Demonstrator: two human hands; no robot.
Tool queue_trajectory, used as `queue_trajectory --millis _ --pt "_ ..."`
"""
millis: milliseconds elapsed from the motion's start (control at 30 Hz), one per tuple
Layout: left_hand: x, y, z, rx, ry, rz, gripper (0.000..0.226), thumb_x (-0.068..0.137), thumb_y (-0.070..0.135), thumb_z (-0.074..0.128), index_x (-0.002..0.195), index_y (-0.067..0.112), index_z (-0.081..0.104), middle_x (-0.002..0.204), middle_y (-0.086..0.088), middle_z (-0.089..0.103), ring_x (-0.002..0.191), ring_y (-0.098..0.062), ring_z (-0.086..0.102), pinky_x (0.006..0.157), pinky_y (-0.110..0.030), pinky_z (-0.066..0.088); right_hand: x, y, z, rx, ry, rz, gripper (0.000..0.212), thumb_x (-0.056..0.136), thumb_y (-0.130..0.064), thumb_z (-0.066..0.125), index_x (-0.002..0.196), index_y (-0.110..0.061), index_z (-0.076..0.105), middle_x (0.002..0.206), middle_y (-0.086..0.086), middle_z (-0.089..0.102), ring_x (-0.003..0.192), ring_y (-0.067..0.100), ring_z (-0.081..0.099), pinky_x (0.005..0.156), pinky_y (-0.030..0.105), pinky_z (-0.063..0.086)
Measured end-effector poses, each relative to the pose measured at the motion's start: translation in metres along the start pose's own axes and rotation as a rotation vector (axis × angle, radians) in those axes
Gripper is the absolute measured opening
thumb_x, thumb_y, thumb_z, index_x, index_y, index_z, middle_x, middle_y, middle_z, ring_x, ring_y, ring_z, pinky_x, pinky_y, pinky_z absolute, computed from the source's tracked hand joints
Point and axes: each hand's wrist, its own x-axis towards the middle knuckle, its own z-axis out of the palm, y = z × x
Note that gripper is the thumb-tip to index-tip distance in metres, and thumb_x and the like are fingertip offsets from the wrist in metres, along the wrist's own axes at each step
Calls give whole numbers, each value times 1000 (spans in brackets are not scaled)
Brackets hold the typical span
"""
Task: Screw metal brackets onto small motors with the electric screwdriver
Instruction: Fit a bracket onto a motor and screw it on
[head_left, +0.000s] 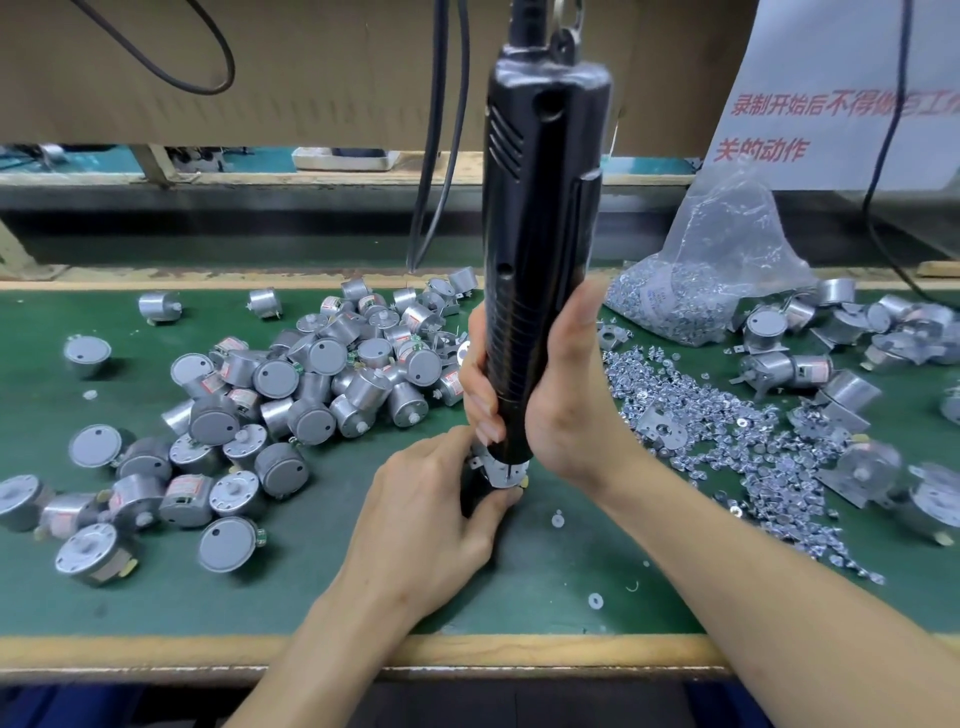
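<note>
Gripping electric screwdriver (540, 208) with right hand (556, 400), pinching small motor (501, 472) with left hand (431, 514). Likely light, rigid, slick; hold round casing.

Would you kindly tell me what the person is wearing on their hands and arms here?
Nothing that shows: the left hand and right hand are bare, without gloves, rings or a watch. Both forearms are uncovered, with no sleeve in view. The visible fingernails are unpainted.
</note>
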Motion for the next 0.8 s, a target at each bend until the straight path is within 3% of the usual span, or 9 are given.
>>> queue_trajectory --millis 100,233,367,433,533,600,700,800 --pt "0 2 -2 7 3 -7 39 79 34 78 81 33 39 59 21 37 60 -11 35 56 -29 32 -3 0 3 -10 49 -38 79 63 -99 41 66 -21 51 49 3 46 34 21 39 38 39 32" --pt "0 1 -2 15 -6 -23 31 79 37 77 83 27 48 59 17 40 61 -17 43 57 -32 36 -4 -1 6 -8 117 -71 78 64 -97 43 65 -20 53 48 2 45 35 20 38 39 36 33" --pt "0 0 -2 11 -9 -23 27 80 39 76 95 23 61 77 12 63 74 -21 59 64 -34 45 -7 -1 10 -124 227 -121 91 71 -95 39 66 -4 47 48 6 46 37 23 42 37 41 34" --pt "-1 0 -2 8 -8 -28 30 81 40 76 101 23 62 86 10 69 80 -21 62 68 -34 47 -10 0 12 -181 304 -143 94 75 -93 39 73 1 47 52 5 51 39 20 47 39 34 37" --pt "-1 -2 -1 9 -9 -51 32 79 40 73 106 26 62 90 10 71 83 -20 65 69 -32 47 -22 9 10 -333 364 -154 72 82 -85 42 84 -14 51 62 1 60 50 15 58 51 32 47" --pt "-2 -2 -1 12 -16 -49 35 78 39 74 109 27 62 95 12 72 87 -17 65 71 -27 45 -38 15 4 -475 398 -97 63 85 -83 39 96 -23 57 79 -4 71 71 11 70 67 35 57" --pt "-2 -2 0 48 -7 -22 42 79 43 77 115 28 62 105 15 69 99 -11 62 81 -23 45 -64 15 -11 -560 531 -33 60 95 -72 37 122 -23 62 106 -14 73 103 2 70 90 23 55" --pt "-1 -1 -1 85 41 22 46 78 42 79 118 28 63 105 15 68 101 -10 61 83 -23 45 -89 8 -18 -562 606 20 39 103 -49 49 122 -20 66 111 -16 73 107 -5 67 91 11 50"
